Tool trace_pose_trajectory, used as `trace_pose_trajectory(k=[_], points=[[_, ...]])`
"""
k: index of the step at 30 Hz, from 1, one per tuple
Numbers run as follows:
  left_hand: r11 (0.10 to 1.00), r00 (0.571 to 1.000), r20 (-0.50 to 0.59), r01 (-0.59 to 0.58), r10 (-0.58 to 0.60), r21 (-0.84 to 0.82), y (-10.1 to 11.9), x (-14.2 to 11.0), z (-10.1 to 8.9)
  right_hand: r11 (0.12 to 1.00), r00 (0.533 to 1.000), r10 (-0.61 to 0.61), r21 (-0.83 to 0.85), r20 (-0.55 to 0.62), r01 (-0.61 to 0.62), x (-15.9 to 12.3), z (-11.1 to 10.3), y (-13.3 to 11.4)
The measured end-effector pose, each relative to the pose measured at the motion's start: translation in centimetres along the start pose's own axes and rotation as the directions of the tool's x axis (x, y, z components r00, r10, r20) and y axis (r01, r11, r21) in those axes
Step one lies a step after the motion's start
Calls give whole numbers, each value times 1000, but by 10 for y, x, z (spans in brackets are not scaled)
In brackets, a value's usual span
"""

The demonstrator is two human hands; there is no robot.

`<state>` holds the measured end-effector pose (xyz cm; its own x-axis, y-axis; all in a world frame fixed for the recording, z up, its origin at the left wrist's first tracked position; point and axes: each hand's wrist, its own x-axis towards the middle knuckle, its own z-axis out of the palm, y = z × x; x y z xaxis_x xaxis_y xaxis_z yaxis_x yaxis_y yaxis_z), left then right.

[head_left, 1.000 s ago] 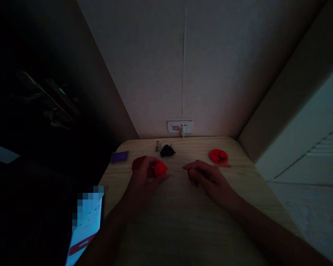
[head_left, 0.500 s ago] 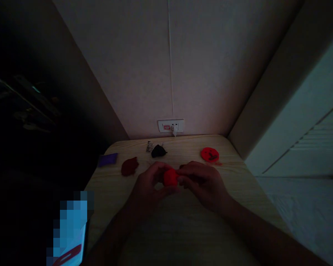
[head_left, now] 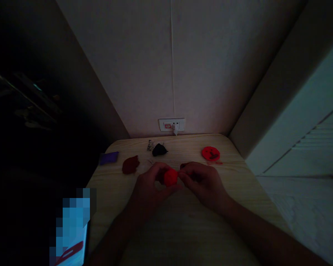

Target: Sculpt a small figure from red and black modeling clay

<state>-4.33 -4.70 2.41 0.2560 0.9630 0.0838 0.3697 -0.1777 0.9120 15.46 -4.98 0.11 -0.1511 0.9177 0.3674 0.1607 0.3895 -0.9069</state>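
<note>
A rounded lump of red modelling clay (head_left: 170,178) is held above the table between the thumb and curled fingers of my left hand (head_left: 152,184). My right hand (head_left: 204,183) is closed in a pinch at the lump's right side, where a thin red bit reaches its fingertips. A dark brown bit (head_left: 183,166) shows just behind the right fingers, partly covered. Behind my left hand lie a flat brown-red piece of clay (head_left: 130,164) and a black lump of clay (head_left: 159,150). A flat red clay disc (head_left: 210,153) with dark marks like a face rests at the back right.
The light wooden table (head_left: 188,229) stands against a wall with a socket and plug (head_left: 172,125). A purple packet (head_left: 109,158) lies at the table's left edge, and a lit screen (head_left: 73,236) stands at lower left. A dark speckled scrap (head_left: 150,145) sits beside the black clay.
The fingertips of my right hand have closed together beside the red clay. My left hand keeps its hold, and the whole view has shifted slightly.
</note>
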Motion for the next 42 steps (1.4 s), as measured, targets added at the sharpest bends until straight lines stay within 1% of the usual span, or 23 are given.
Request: trace_pose_trajectory(k=[3,5,9,13,16,18,21,24,28,29,31,34,37,40,42], points=[[998,999,-36,-14,16,57,-1,-1,0,986,996,87,147,-19,-83,1,1,3],[995,999,-33,-28,31,93,-2,-2,0,986,997,71,153,-9,-69,1,0,4],[990,998,10,-57,56,132,-3,-3,-2,995,995,-95,-4,26,95,1,-3,3],[976,994,44,-106,100,188,-2,-4,-5,959,969,-233,-145,83,243,2,-6,1],[970,994,53,-107,98,218,-1,-5,-7,927,941,-309,-177,141,331,3,-7,-1],[972,994,59,-101,91,212,-1,-5,-8,918,931,-328,-180,162,354,3,-7,-2],[980,996,71,-74,62,182,0,-6,-8,927,940,-292,-189,178,324,2,-6,-2],[990,997,79,-24,13,142,2,-6,-6,954,960,-223,-167,169,250,0,-5,-2],[999,996,83,27,-30,37,1,-6,-2,998,994,-29,-53,109,35,-2,-3,0],[999,996,74,40,-41,13,0,-5,-2,1000,995,19,-13,96,-18,-2,-3,1],[998,997,55,56,-55,-21,-1,-5,-1,996,994,70,54,80,-74,-1,-2,2],[997,997,47,55,-53,-46,-2,-5,-1,995,994,52,76,94,-59,0,-3,0],[997,997,72,47,-43,-67,-3,-5,-2,999,990,-42,11,135,41,1,-5,-3],[994,994,106,51,-40,-98,-3,-5,-3,985,973,-146,-66,176,159,3,-8,-6],[988,990,134,65,-46,-137,-3,-6,-5,978,963,-182,-62,201,198,4,-10,-7]])
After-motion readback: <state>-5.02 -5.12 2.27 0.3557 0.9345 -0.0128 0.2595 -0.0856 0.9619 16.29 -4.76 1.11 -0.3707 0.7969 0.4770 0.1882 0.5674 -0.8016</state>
